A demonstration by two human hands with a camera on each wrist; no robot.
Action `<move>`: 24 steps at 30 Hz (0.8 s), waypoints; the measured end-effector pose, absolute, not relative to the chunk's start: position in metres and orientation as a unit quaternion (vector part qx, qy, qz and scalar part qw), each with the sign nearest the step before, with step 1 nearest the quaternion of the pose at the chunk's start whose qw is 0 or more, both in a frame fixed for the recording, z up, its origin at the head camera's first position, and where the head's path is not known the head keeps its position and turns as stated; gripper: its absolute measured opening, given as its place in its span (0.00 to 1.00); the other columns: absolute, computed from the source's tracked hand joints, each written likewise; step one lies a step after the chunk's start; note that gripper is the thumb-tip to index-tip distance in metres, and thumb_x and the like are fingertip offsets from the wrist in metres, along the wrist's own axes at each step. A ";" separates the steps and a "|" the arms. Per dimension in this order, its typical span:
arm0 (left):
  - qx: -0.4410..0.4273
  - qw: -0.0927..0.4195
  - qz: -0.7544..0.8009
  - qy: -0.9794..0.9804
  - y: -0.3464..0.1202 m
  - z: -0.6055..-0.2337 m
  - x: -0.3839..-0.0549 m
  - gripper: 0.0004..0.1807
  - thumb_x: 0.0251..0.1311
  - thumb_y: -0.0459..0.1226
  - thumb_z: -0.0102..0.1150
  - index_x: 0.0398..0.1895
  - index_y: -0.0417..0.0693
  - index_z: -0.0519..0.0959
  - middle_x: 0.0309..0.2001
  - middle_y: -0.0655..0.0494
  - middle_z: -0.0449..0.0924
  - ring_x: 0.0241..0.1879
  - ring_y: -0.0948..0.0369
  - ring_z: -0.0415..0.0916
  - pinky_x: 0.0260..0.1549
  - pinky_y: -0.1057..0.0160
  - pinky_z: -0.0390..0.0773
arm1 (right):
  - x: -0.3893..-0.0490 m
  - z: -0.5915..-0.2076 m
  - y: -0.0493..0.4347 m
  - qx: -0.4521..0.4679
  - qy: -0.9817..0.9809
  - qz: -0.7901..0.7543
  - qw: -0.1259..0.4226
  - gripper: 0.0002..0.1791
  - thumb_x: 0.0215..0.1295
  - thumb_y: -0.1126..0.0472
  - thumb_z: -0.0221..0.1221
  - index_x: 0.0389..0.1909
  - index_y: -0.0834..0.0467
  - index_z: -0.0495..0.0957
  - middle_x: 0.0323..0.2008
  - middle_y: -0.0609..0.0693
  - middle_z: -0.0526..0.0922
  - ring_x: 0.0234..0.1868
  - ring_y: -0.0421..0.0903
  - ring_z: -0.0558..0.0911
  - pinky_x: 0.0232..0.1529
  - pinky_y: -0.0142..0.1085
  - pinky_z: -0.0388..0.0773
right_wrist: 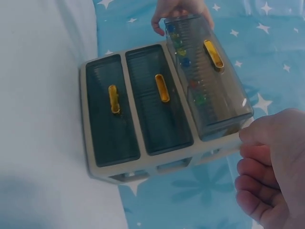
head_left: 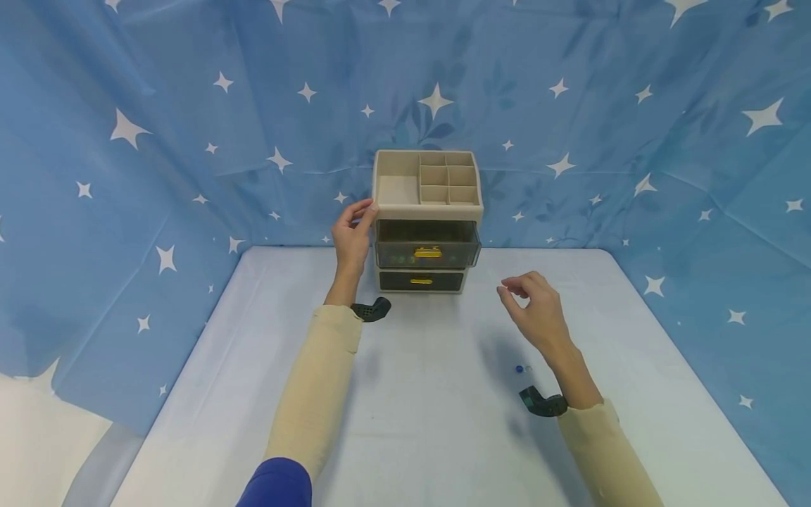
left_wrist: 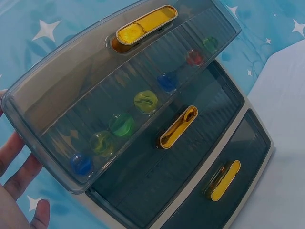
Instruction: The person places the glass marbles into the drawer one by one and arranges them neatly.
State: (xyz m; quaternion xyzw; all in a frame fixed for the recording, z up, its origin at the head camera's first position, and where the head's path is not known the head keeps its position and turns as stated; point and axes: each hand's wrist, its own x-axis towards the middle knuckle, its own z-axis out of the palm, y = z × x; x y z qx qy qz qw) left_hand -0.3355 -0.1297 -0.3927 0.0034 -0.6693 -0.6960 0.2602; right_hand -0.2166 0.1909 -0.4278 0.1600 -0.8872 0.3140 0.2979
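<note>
A cream desktop drawer unit point(head_left: 428, 213) stands at the back of the table. Its top drawer point(left_wrist: 109, 90), smoky and see-through with a yellow handle, is pulled out. Several marbles point(left_wrist: 145, 101) in blue, green, yellow and red lie in it. At the unit's upper left edge, my left hand point(head_left: 353, 236) touches the side with extended fingers. My right hand point(head_left: 535, 310) hovers over the table, right of the unit, with thumb and forefinger tips close together; whether a marble is between them cannot be made out. Below it a blue marble point(head_left: 519, 369) and a clear marble point(head_left: 529, 369) lie on the table.
The unit's top has an open tray point(head_left: 399, 190) with small compartments. Two lower drawers, the middle one point(left_wrist: 167, 129) and the bottom one point(left_wrist: 228, 186), are closed. A blue star-patterned cloth point(head_left: 304, 127) hangs behind and beside the white table point(head_left: 431, 422).
</note>
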 end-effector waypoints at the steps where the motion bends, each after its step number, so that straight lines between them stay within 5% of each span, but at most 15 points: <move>1: 0.003 0.261 -0.696 -0.669 -0.130 -0.393 -0.336 0.16 0.63 0.49 0.66 0.50 0.53 0.86 0.41 0.57 0.83 0.37 0.57 0.76 0.31 0.68 0.71 | -0.216 -0.430 0.192 0.160 -0.887 0.315 0.297 0.08 0.65 0.63 0.65 0.41 0.64 0.84 0.35 0.55 0.81 0.39 0.51 0.80 0.41 0.36 0.76; 17: 0.011 0.247 -0.696 -0.674 -0.124 -0.375 -0.318 0.17 0.68 0.40 0.62 0.55 0.42 0.83 0.48 0.40 0.81 0.48 0.34 0.74 0.30 0.70 0.67 | -0.204 -0.451 0.203 0.133 -0.902 0.306 0.273 0.08 0.65 0.62 0.65 0.41 0.62 0.84 0.35 0.54 0.82 0.39 0.50 0.81 0.40 0.39 0.78; 24: 0.016 0.246 -0.691 -0.679 -0.124 -0.373 -0.315 0.17 0.68 0.42 0.62 0.54 0.44 0.83 0.47 0.45 0.82 0.47 0.39 0.75 0.32 0.69 0.68 | -0.198 -0.460 0.208 0.121 -0.911 0.300 0.257 0.09 0.65 0.60 0.65 0.42 0.61 0.84 0.36 0.53 0.81 0.38 0.48 0.80 0.41 0.36 0.79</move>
